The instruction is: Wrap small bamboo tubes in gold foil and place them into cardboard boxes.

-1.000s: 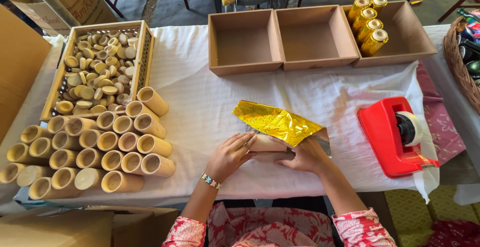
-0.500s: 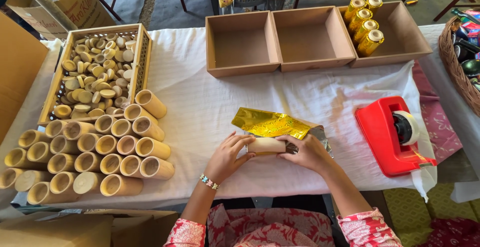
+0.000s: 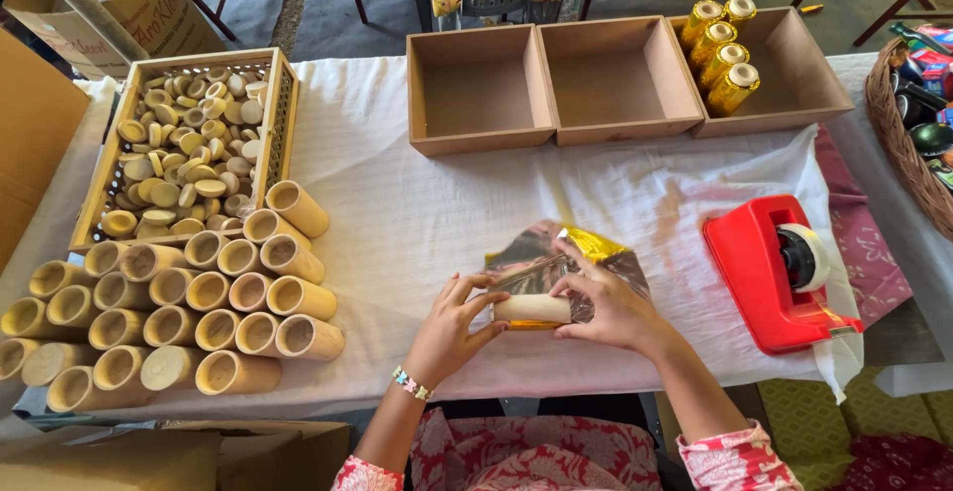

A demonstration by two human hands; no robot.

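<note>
Your desk (image 3: 417, 203) carries a white cloth, everything sits on it. Far edge: 3 brown open boxes (image 3: 615, 79) in a row, touching side by side; the right 1 holds 4 gold-wrapped tubes (image 3: 722, 54) along its left wall. Left side: wooden crate (image 3: 281, 119) full of small round caps (image 3: 184, 158), and just in front of it a stack of bare bamboo tubes (image 3: 179, 312) lying on their sides, open ends toward you. Right side: red tape dispenser (image 3: 769, 268) with a white roll, near your right hand but apart. Wicker basket (image 3: 903, 143) at the far right edge, partly cut off. Near edge, centre: gold foil sheet (image 3: 571, 258) lies flat, shiny side partly folded up. On it lies 1 bamboo tube (image 3: 533, 308), horizontal. Your left hand (image 3: 452, 327) pinches the tube's left end, grip curled around it. Your right hand (image 3: 615, 307) pinches the right end, fingers also pressing foil against the tube.
</note>
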